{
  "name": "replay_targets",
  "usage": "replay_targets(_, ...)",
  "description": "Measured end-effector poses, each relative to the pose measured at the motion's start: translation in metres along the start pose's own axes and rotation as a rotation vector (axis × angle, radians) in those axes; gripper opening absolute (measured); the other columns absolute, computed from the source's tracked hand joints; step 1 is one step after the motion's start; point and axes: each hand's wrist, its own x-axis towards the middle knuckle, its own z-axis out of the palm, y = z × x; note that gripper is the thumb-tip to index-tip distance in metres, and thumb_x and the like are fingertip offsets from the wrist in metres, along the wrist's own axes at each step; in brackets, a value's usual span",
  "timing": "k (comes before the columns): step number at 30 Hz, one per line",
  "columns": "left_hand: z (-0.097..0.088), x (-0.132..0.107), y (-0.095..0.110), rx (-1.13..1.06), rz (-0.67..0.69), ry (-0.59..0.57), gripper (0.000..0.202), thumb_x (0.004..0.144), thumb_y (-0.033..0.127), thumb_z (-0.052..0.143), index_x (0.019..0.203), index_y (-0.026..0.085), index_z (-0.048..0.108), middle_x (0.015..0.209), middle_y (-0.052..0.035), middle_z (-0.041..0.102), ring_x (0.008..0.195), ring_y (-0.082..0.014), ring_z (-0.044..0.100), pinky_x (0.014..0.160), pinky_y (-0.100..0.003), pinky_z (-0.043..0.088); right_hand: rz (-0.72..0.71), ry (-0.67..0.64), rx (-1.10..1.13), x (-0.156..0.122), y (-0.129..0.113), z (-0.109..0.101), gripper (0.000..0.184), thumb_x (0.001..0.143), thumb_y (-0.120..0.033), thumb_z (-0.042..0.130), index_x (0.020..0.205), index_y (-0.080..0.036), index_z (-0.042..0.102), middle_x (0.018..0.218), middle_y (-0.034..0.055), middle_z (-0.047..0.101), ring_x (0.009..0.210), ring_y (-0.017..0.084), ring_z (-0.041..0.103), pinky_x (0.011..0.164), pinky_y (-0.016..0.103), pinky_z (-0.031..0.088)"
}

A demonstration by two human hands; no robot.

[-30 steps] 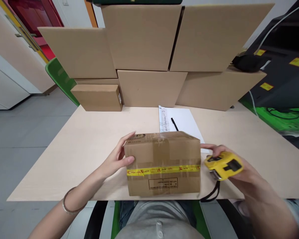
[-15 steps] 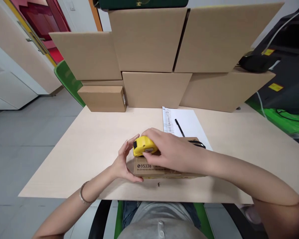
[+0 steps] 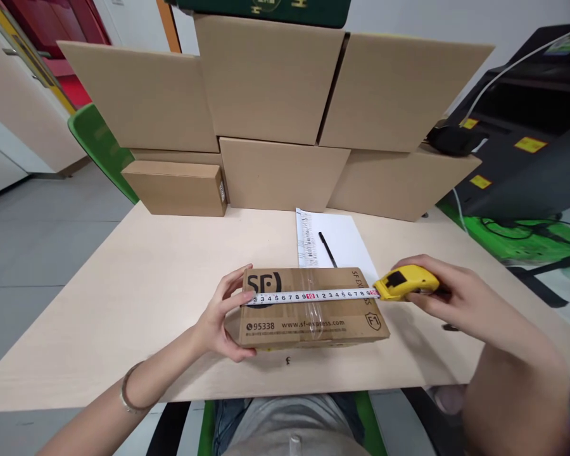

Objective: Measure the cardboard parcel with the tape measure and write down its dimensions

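A brown cardboard box (image 3: pixel 266 339) with black "SF" print and clear packing tape lies on the table. Across its top runs the white blade (image 3: pixel 332 295) of a tape measure, pulled out from left to right. My right hand (image 3: pixel 449 294) is wrapped round the yellow tape measure case (image 3: pixel 411 282), just beyond the box's right edge. At the box's left end, my left hand (image 3: pixel 225 316) grips the side, thumb low at the near corner. One of its fingers presses on the blade's end, whose tip is hidden.
Behind the box lie a printed white sheet (image 3: pixel 356 237) and a black pen (image 3: pixel 327 249). Large cardboard boxes (image 3: pixel 280 174) line the table's back, with a smaller box (image 3: pixel 178 190) at left. A dark machine (image 3: pixel 517 171) stands right; a green chair (image 3: pixel 99 149) stands left.
My right hand has moved right with the tape measure case, drawing the blade out across the box. The left hand stays at the box's left end. The view has shifted slightly.
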Motion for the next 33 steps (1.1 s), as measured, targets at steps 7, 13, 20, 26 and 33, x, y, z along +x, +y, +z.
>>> replay_targets(7, 0.0, -0.001, -0.002, -0.016, 0.021, 0.013, 0.093, 0.07, 0.054, 0.081, 0.151, 0.032, 0.041, 0.156, -0.0169, 0.032, 0.147, -0.0453, 0.032, 0.109, -0.066, 0.042, 0.017, -0.02, 0.015, -0.004, 0.002, 0.0, 0.03, 0.082, -0.02, 0.058, 0.11, -0.03, 0.06, 0.101, 0.0027, 0.068, 0.081, 0.026, 0.064, 0.066, 0.036, 0.05)
replay_targets(13, -0.001, 0.0, -0.002, -0.004, 0.022, 0.026, 0.097, 0.066, 0.058, 0.082, 0.15, 0.036, 0.04, 0.156, -0.0156, 0.034, 0.146, -0.0457, 0.035, 0.11, -0.067, 0.039, -0.096, -0.14, -0.091, 0.017, -0.04, -0.002, 0.019, 0.086, -0.026, 0.061, 0.104, -0.029, 0.058, 0.085, -0.0006, 0.066, 0.068, 0.021, 0.06, 0.06, 0.033, 0.045)
replay_targets(20, 0.003, -0.01, -0.011, -0.011, -0.033, 0.013, 0.117, 0.059, 0.062, 0.086, 0.155, 0.046, 0.023, 0.161, -0.0122, 0.029, 0.149, -0.0459, 0.032, 0.113, -0.068, 0.034, -0.374, -0.319, -0.131, 0.074, -0.123, 0.048, 0.02, 0.094, -0.041, 0.058, 0.102, -0.022, 0.056, 0.091, 0.0028, 0.07, 0.068, 0.018, 0.061, 0.056, 0.029, 0.036)
replay_targets(26, 0.01, -0.01, -0.008, -0.129, -0.157, 0.156, 0.116, 0.063, 0.068, 0.079, 0.158, 0.038, 0.02, 0.152, -0.0112, 0.039, 0.141, -0.0409, 0.04, 0.116, -0.063, 0.032, -0.531, -0.247, -0.125, 0.084, -0.135, 0.058, 0.033, 0.101, -0.044, 0.054, 0.124, -0.021, 0.054, 0.114, 0.0071, 0.072, 0.078, 0.022, 0.069, 0.063, 0.032, 0.041)
replay_targets(33, 0.011, 0.026, 0.029, -0.522, -0.853, 0.359, 0.06, 0.087, 0.06, 0.062, 0.135, 0.024, 0.051, 0.13, -0.0119, 0.062, 0.119, -0.0352, 0.062, 0.098, -0.051, 0.052, -0.133, 0.218, 0.107, 0.048, -0.093, 0.02, 0.047, 0.094, -0.054, 0.063, 0.131, -0.029, 0.049, 0.1, 0.0026, 0.074, 0.076, 0.022, 0.07, 0.059, 0.031, 0.048)
